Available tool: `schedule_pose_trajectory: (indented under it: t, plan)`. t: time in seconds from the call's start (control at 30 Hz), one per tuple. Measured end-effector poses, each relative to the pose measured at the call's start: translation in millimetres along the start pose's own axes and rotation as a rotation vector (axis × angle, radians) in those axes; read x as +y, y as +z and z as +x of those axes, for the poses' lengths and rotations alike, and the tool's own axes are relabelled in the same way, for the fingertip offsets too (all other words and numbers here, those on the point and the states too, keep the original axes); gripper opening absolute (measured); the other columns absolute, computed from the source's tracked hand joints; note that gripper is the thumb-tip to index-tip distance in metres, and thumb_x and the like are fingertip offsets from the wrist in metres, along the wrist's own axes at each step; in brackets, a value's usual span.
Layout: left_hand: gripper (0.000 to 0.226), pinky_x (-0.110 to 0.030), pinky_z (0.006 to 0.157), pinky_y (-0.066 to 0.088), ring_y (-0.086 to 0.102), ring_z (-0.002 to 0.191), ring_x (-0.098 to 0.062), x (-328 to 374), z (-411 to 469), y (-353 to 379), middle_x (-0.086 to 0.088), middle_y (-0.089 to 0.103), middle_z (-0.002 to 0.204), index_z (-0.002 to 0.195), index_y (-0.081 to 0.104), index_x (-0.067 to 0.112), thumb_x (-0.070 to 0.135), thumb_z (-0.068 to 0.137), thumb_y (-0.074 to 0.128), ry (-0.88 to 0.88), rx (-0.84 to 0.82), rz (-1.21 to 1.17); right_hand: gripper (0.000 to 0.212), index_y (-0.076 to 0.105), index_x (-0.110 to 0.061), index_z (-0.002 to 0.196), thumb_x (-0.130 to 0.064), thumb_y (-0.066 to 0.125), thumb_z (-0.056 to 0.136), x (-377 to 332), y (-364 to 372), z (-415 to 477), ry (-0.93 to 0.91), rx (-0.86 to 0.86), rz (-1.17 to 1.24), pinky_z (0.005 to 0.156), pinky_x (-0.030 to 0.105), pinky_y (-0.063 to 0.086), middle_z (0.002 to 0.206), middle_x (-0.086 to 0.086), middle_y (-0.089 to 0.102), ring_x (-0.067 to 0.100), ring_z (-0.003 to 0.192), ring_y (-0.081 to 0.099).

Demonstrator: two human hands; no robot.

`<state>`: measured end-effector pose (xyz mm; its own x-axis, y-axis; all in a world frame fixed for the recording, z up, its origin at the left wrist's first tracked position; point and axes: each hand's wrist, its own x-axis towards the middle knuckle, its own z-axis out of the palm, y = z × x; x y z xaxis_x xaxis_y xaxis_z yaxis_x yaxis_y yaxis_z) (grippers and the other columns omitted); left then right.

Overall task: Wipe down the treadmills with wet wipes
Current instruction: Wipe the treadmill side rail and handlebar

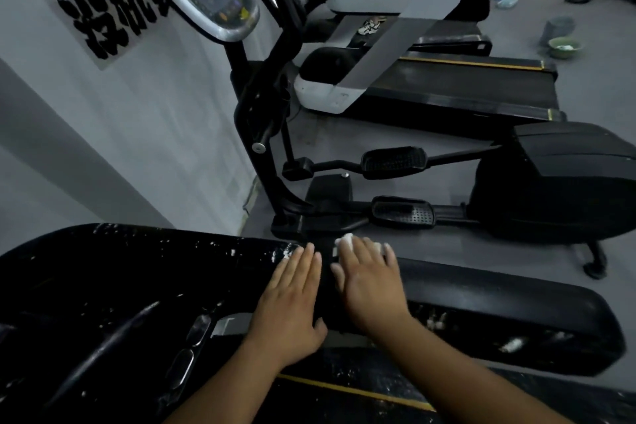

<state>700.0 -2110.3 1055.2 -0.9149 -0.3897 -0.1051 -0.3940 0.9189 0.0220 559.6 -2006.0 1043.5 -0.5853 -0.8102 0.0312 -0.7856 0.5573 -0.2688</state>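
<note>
We rest our left hand (292,299) flat, fingers straight, on the black treadmill console (137,272). Just beside it, our right hand (370,282) presses a white wet wipe (345,240) flat under its outstretched fingers.

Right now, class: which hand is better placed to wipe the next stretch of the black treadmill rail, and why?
Right. The right hand presses the white wipe onto the rail; the left hand lies bare and flat beside it.
</note>
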Motion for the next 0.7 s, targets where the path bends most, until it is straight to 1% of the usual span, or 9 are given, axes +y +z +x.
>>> schedule_pose_trajectory:
  t: [0.07,0.13,0.23,0.27,0.33,0.43,0.53,0.63,0.7]
  plan:
    - [0.1,-0.038,0.124,-0.012,-0.025,0.152,-0.019,-2.9,0.7,0.6,-0.005,-0.031,0.162,0.157,-0.019,0.013,0.048,0.088,0.045,0.035,0.018,-0.019,0.06,0.034,-0.018,0.155,-0.047,0.024,0.103,-13.1,8.6,-19.6,-0.104,-0.015,-0.024,0.12,0.047,0.022,0.16,0.004,0.036,0.025,0.148,0.032]
    - [0.096,-0.038,0.122,-0.009,-0.015,0.155,-0.02,-16.2,1.4,-0.4,-0.006,-0.02,0.166,0.161,-0.007,0.013,0.048,0.086,0.043,0.073,0.045,-0.019,0.058,0.037,-0.019,0.155,-0.044,0.03,0.103,-6.9,11.0,-40.1,-0.175,0.006,-0.078,0.117,0.045,0.022,0.16,0.003,0.037,0.023,0.148,0.035]
    - [0.097,-0.04,0.121,0.004,0.006,0.156,-0.024,-49.4,1.2,-2.5,-0.012,0.003,0.169,0.161,0.012,0.008,0.051,0.08,0.041,0.051,0.067,-0.024,0.056,0.042,-0.023,0.152,-0.045,0.025,0.103,1.5,6.8,-30.9,-0.021,0.066,-0.126,0.117,0.046,0.021,0.155,-0.001,0.045,0.019,0.144,0.041]
    - [0.098,-0.04,0.122,0.002,0.004,0.156,-0.024,-59.0,1.4,-2.1,-0.012,0.0,0.169,0.161,0.008,0.008,0.053,0.08,0.04,0.052,0.052,-0.021,0.056,0.042,-0.024,0.15,-0.047,0.021,0.103,-3.5,6.7,-18.4,0.069,0.066,-0.113,0.119,0.047,0.02,0.154,-0.002,0.047,0.018,0.143,0.041]
    - [0.099,-0.039,0.122,-0.009,-0.012,0.156,-0.022,-71.3,1.7,2.4,-0.008,-0.016,0.167,0.159,-0.011,0.012,0.054,0.082,0.036,0.078,0.039,-0.011,0.057,0.039,-0.027,0.148,-0.049,0.014,0.102,-27.9,9.2,2.4,0.167,0.061,-0.063,0.12,0.048,0.018,0.153,-0.004,0.045,0.018,0.143,0.038]
    - [0.099,-0.036,0.123,-0.016,-0.025,0.152,-0.019,-73.4,1.5,1.7,-0.006,-0.028,0.164,0.152,-0.025,0.016,0.056,0.089,0.04,0.109,0.073,-0.04,0.058,0.029,-0.025,0.155,-0.049,0.017,0.104,-59.4,17.7,-4.5,0.064,0.037,-0.05,0.122,0.047,0.016,0.161,-0.002,0.032,0.02,0.151,0.025]
    - [0.1,-0.037,0.124,-0.014,-0.027,0.151,-0.018,-80.4,0.2,-6.7,-0.005,-0.033,0.161,0.149,-0.03,0.016,0.056,0.093,0.041,0.09,0.07,-0.073,0.057,0.026,-0.027,0.159,-0.048,0.022,0.106,-48.4,17.6,-30.9,-0.021,0.026,-0.094,0.121,0.046,0.013,0.164,-0.003,0.029,0.017,0.152,0.024]
    - [0.102,-0.039,0.124,-0.014,-0.027,0.151,-0.022,-94.9,-1.4,-4.1,-0.008,-0.035,0.16,0.149,-0.031,0.011,0.058,0.093,0.04,0.041,0.063,-0.039,0.057,0.037,-0.027,0.152,-0.049,0.017,0.104,-44.2,11.3,-6.2,0.147,0.055,-0.082,0.121,0.048,0.015,0.158,-0.004,0.041,0.017,0.147,0.035]
    - [0.102,-0.039,0.124,-0.013,-0.022,0.153,-0.023,-96.9,-0.6,-0.9,-0.01,-0.027,0.164,0.152,-0.025,0.011,0.059,0.09,0.04,0.055,0.085,-0.038,0.06,0.037,-0.027,0.149,-0.051,0.01,0.101,-65.4,13.8,19.8,0.206,0.038,-0.038,0.122,0.05,0.014,0.157,-0.003,0.041,0.017,0.147,0.033]
